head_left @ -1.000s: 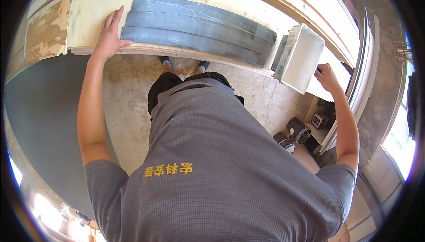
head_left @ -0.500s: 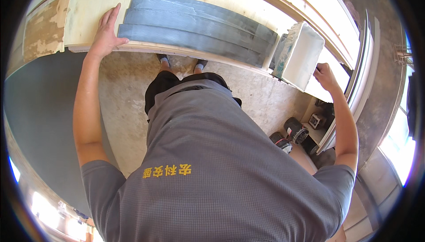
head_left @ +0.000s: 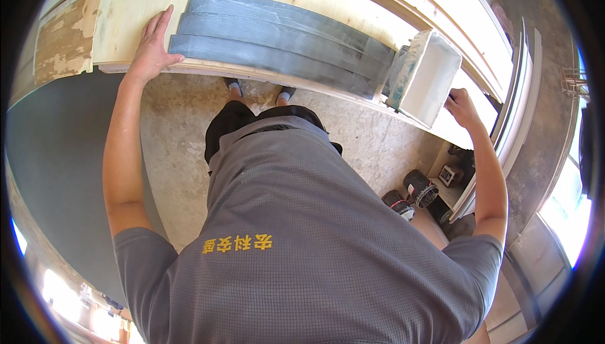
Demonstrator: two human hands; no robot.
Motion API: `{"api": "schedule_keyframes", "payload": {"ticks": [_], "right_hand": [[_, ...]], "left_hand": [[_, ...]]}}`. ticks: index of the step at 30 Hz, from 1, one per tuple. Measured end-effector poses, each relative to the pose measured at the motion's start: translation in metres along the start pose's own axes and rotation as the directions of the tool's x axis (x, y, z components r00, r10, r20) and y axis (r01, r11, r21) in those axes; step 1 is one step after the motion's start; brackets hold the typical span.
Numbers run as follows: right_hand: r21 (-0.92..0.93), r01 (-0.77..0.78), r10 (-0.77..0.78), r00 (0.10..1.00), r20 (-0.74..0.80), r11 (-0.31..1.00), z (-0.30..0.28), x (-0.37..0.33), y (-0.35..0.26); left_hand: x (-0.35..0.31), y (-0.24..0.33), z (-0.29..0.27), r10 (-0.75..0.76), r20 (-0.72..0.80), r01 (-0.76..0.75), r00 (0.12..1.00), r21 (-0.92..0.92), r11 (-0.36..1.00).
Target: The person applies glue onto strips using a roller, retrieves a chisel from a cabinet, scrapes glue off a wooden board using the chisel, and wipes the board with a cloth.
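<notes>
Several long blue-grey strips lie side by side in stepped rows on the pale wooden bench. My left hand rests at their left end, fingers straight and thumb spread along the bench's near edge. Beyond the strips' right end is a white box, tilted, with stained walls and an open side showing its pale inside. My right hand is closed against the box's right side. Its fingertips are hidden, so whether they grip the box or something behind it does not show.
A worn brown board lies at the bench's left end. A large dark grey panel fills the left side below it. Two dark buckets stand by a low shelf on the right. Long pale boards run behind the box.
</notes>
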State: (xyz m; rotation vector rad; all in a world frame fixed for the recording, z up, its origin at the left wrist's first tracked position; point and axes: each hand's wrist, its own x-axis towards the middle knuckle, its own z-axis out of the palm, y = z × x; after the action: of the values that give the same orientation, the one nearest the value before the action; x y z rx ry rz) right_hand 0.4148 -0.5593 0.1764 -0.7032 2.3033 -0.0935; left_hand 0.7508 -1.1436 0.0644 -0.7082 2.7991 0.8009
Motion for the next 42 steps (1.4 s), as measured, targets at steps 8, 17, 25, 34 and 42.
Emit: {"api": "schedule_keyframes", "payload": {"ticks": [8,17,25,34,42], "right_hand": [[-0.1,0.065,-0.064,0.998,0.021,0.993,-0.004,0.015,-0.028],[-0.105,0.055,-0.051,0.998,0.037,0.993,0.005,0.034,-0.126],[0.011,0.132,-0.132,0.991,0.01,0.991,0.036,0.083,-0.232],[-0.071,0.227,-0.225,0.974,0.04,0.971,0.049,0.121,-0.358],[0.02,0.32,-0.319,0.947,-0.031,0.947,0.074,0.142,-0.416]], "left_hand": [[0.003,-0.002,-0.001,0.012,0.005,-0.012,1.0,-0.009,1.0],[0.0,-0.01,0.0,0.065,-0.024,-0.065,0.998,0.007,0.998],[-0.02,-0.015,0.004,0.013,-0.132,-0.024,0.991,-0.081,0.996],[-0.088,-0.053,0.022,-0.062,-0.481,-0.097,0.875,-0.298,0.95],[-0.132,-0.094,0.042,-0.202,-0.471,-0.023,0.859,-0.429,0.903]]}}
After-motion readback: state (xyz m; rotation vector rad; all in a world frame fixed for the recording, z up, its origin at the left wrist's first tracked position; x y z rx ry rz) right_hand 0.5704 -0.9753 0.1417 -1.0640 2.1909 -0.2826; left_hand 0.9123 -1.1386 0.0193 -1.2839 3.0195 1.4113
